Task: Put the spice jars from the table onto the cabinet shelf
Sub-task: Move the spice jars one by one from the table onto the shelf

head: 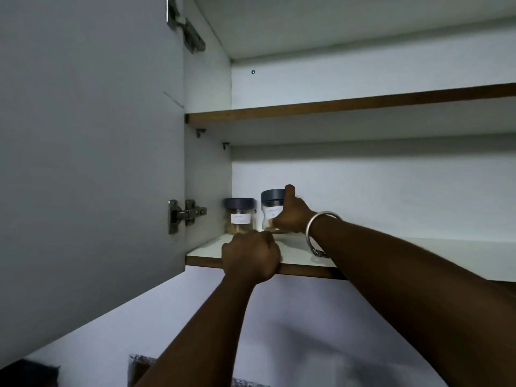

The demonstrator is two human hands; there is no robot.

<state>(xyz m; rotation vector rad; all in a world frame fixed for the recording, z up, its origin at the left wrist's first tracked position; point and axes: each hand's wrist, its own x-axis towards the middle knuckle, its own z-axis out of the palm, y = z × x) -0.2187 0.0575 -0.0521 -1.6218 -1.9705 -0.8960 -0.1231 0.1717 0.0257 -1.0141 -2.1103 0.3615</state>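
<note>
Two clear spice jars with dark grey lids and white labels stand at the back left of the lower cabinet shelf (pixel 206 254). The left jar (pixel 240 216) stands free. My right hand (pixel 293 213), with a metal bangle on the wrist, is wrapped around the right jar (pixel 271 203), thumb up beside its lid; the jar's base rests on or just above the shelf. My left hand (pixel 251 255) is curled into a fist over the shelf's front edge, in front of the left jar; whether it grips the edge is unclear.
The cabinet door (pixel 89 163) stands open to the left on metal hinges (pixel 185 215). An upper shelf (pixel 335 106) runs above with nothing seen on it. The lower shelf stretches bare to the right of my arm. A white wall lies below the cabinet.
</note>
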